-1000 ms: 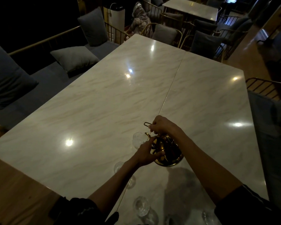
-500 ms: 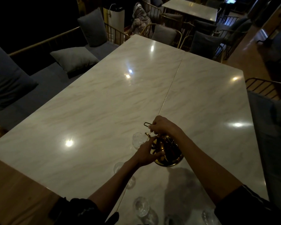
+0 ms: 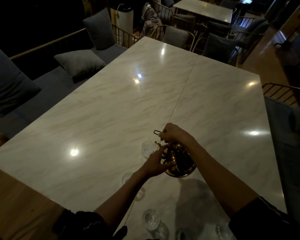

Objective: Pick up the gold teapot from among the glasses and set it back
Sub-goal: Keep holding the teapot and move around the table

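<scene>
Right hand (image 3: 173, 134) clamped on the thin wire handle of the shiny gold metal teapot (image 3: 178, 161); left hand (image 3: 157, 163) closed against its left side. Teapot sits near the desk's centre seam, just right of a clear stemmed glass (image 3: 148, 149). Whether it rests on the pale marble desk (image 3: 102, 118) or hangs just above: cannot tell. Step looks like lift or set-down; next needs steady vertical motion clear of the glass.

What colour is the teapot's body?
Shiny gold teapot, with dark reflections; shown in the head view.
</scene>
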A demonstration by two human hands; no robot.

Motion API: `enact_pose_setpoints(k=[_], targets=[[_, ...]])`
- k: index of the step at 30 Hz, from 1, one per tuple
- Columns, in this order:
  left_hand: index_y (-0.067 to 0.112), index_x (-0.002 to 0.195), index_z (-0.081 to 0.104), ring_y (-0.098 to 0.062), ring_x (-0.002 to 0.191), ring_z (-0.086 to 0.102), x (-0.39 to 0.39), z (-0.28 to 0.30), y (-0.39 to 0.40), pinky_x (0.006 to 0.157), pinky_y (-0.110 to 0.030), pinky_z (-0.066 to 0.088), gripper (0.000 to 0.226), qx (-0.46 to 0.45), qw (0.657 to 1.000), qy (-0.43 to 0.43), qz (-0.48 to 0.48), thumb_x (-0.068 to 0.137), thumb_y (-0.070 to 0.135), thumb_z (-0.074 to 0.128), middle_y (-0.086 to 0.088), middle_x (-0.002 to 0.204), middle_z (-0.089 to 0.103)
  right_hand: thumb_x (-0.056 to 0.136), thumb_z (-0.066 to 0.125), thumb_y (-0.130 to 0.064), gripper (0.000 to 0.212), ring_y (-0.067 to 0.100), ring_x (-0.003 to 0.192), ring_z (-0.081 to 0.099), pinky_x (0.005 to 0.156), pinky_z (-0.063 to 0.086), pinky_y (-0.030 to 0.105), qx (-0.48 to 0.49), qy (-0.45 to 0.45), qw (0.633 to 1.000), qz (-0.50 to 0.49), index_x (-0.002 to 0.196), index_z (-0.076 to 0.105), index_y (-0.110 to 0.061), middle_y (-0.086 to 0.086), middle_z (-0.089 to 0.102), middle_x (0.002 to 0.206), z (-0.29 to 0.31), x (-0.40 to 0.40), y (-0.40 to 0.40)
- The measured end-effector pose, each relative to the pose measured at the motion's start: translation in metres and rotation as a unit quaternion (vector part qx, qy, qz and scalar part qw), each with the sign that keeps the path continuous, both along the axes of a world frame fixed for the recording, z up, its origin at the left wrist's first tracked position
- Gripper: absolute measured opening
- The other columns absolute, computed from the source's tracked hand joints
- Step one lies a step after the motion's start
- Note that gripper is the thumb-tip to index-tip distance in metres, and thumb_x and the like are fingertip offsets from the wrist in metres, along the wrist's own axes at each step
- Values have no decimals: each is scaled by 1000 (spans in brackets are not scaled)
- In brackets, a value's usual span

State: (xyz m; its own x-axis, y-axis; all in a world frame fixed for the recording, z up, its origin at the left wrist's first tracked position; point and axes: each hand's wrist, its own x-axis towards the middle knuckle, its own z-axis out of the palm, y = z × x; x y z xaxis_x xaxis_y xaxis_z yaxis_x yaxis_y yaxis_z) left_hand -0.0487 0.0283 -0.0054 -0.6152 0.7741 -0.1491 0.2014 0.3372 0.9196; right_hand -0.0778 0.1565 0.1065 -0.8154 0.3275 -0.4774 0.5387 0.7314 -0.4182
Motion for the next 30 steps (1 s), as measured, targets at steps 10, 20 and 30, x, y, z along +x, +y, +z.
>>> enact_pose_setpoints(k=[10,20,30], targets=[[30,150,27,-18,124,53,-1,7,-3,107,-41,43,77,-11,1000,-6,4,87,40,70,-2,139,54,96,59,-24,32,16,56,61,65,53,30,5,-6,1000,5,100,74,5,8,67,72,4,-1,-3],[29,150,25,-17,123,54,-3,10,-6,106,-45,44,82,-25,1000,-2,3,83,48,69,-2,137,56,96,59,-23,32,21,66,64,73,56,35,6,4,1000,10,99,75,5,11,69,77,5,-1,-7],[28,150,26,-18,124,54,-2,9,-7,106,-45,45,85,-28,1000,0,0,81,57,66,0,141,53,96,59,-25,33,22,72,67,82,58,40,2,8,1000,3,100,75,4,15,72,83,0,1,-6]])
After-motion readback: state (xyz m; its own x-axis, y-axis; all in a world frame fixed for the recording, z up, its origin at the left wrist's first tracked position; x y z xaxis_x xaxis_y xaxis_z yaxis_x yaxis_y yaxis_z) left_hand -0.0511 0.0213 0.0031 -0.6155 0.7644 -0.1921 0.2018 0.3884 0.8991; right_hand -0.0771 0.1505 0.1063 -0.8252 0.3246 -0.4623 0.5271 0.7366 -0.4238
